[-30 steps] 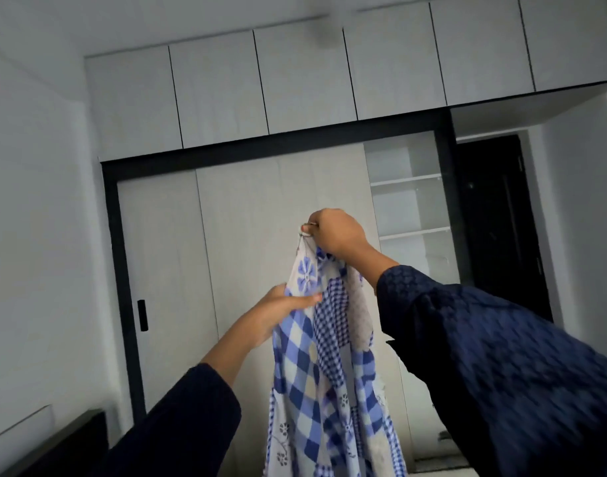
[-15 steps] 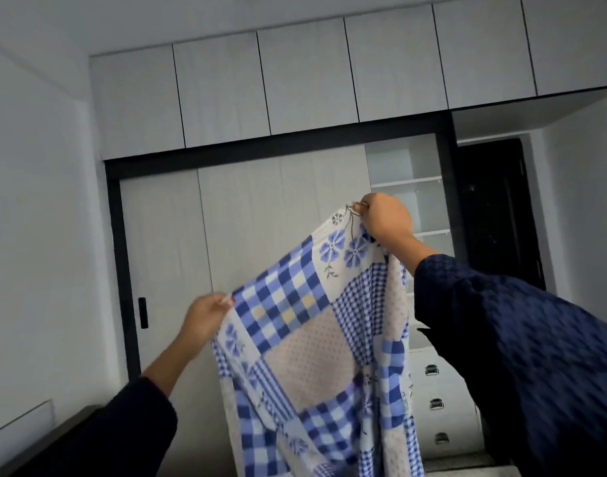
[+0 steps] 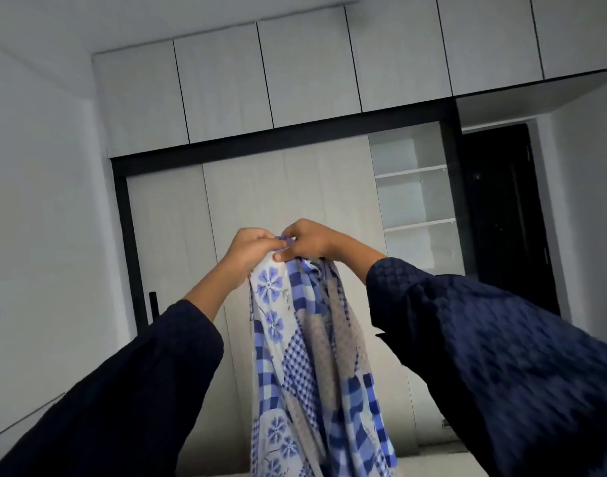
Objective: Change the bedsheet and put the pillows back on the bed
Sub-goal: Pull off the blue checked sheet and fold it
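Holds the bedsheet [image 3: 296, 359] up in the air, raised in front of a pale wardrobe door [image 3: 247, 201]. Pinches its gathered top edge with the left hand [image 3: 250, 249], fingers curled over the cloth. Grips the same bunched edge with the right hand [image 3: 309, 241], fingers curled round it and thumb pressed flat on the fabric just below. Has both hands side by side, touching at the very top of the cloth. Lets the rest of the sheet hang straight down in loose folds between the left sleeve [image 3: 140, 390] and the right sleeve [image 3: 484, 339], both dark blue, and run out past the bottom edge of the view. Shows on the cloth a patchwork print of blue and white checks, blue flowers on white, and dotted beige patches. Looks upward at a row of grey upper cabinets [image 3: 295, 70] above a black frame, with the wardrobe door beneath it and a short black handle [image 3: 152, 304] near its left side. Takes in open white shelves [image 3: 415, 201] to the right of the door, and a dark doorway [image 3: 501, 218] just beyond them. Takes in a plain white wall [image 3: 36, 201] on the left.
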